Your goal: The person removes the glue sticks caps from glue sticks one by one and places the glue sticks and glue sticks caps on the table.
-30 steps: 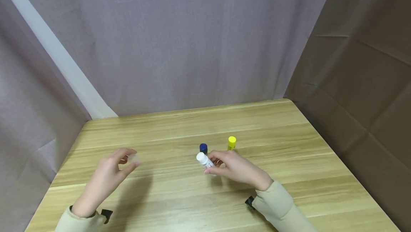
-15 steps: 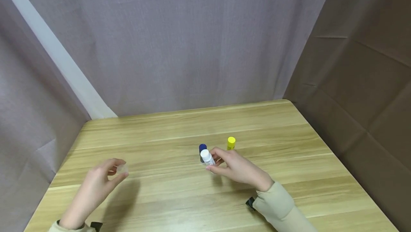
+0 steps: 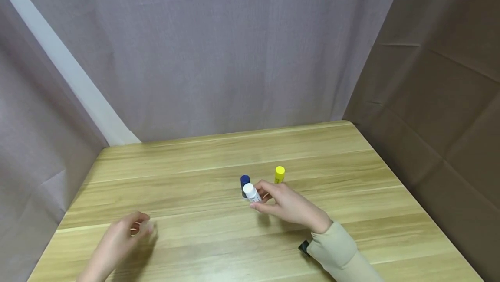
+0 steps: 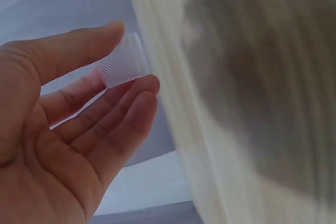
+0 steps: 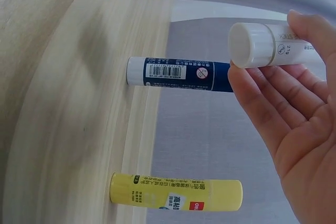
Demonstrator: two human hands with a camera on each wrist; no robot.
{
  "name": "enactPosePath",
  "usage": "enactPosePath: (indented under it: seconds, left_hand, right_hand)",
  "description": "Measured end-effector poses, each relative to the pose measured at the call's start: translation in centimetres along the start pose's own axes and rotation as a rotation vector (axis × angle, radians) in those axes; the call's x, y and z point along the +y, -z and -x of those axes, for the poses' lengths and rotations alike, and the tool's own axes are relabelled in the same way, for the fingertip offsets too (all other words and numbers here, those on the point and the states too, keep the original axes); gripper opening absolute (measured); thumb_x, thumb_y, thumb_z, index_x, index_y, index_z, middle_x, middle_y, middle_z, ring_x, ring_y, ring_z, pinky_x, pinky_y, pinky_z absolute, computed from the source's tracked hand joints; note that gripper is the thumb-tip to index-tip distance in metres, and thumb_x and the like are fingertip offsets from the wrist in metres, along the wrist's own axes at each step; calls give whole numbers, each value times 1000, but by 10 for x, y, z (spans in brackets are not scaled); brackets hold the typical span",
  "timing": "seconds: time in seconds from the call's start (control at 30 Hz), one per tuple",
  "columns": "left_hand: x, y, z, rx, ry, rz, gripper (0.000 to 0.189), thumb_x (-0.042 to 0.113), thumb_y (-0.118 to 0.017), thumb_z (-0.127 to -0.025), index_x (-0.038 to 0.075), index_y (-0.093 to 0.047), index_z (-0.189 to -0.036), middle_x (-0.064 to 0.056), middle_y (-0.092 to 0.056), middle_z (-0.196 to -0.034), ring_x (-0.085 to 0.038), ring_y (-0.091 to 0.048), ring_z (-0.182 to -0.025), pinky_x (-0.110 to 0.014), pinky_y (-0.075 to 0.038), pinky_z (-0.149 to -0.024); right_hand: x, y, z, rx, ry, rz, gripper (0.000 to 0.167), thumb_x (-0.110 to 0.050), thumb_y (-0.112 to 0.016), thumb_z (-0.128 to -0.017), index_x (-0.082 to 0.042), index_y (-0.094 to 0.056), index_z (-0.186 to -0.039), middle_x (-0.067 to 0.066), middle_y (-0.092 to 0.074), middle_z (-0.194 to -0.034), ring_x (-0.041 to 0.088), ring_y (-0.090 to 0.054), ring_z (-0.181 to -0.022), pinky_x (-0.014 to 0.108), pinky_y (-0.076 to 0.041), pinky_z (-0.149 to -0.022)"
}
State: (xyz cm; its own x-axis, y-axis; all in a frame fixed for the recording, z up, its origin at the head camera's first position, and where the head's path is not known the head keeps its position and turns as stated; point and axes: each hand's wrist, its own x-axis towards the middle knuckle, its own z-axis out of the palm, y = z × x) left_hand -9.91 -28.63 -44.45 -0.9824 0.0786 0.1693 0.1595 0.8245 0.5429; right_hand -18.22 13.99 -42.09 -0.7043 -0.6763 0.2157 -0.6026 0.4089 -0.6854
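My left hand (image 3: 115, 241) is low over the left part of the table. Between its thumb and fingers it pinches a small translucent cap (image 4: 126, 61) with fine ridges on its side. In my right hand (image 3: 289, 204) is a white glue stick (image 3: 251, 193), tilted and held above the table by thumb and fingers. Just behind it a blue glue stick (image 5: 173, 73) with a white lower end stands upright on the table. A yellow glue stick (image 5: 178, 192) also stands upright, farther right; in the head view my right hand partly covers it.
The wooden table (image 3: 195, 165) has its back edge against a grey curtain (image 3: 234, 56). A brown cloth wall (image 3: 441, 100) borders the right side. A dark wrist mount (image 3: 304, 248) juts from the right sleeve.
My left hand has moved down and toward the near left with the cap, closer to the table. The right hand has barely shifted, and the white glue stick's angle has changed slightly.
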Motion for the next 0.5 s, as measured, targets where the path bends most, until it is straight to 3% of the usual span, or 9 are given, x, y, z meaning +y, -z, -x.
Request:
enactPosePath:
  seconds: [0.2,0.5]
  left_hand:
    - [-7,-3,4,-110,55,7,30,16,-82,-85,3,-68,-109,-4,-71,-99,-17,-67,-82,-29,-56,-69]
    - [-10,-5,3,-178,82,0,29,14,-81,-86,4,-67,-109,-5,-71,-101,-15,-66,-83,-28,-55,-68]
  right_hand:
    - [0,1,0,0,-9,16,29,-39,-63,-100,-18,-60,-119,-9,-71,-103,4,-66,-93,29,-58,-82]
    - [1,1,-1,-4,-17,24,29,-39,-63,-100,-17,-60,-118,-8,-71,-104,4,-65,-94,28,-57,-83]
